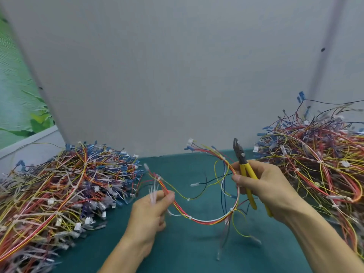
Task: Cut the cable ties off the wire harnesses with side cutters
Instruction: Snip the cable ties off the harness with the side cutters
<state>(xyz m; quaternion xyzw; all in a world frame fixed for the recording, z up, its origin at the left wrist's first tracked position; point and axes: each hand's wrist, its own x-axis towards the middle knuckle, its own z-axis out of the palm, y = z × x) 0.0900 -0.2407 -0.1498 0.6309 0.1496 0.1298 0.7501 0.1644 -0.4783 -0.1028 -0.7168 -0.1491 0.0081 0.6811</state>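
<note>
A wire harness (pixel 204 220) of red, yellow and white wires hangs in a loop between my hands above the green table. My left hand (pixel 149 211) pinches its left part together with a small bunch of white cable ties (pixel 153 194). My right hand (pixel 264 186) grips the yellow-handled side cutters (pixel 246 172), jaws pointing up, and its fingers also hold the harness's right part. White ties (pixel 232 209) still bind the loop at several spots.
A big heap of harnesses (pixel 59 194) lies on the left of the green table (pixel 187 249), another heap (pixel 319 160) on the right. A grey wall panel (pixel 177 75) stands close behind.
</note>
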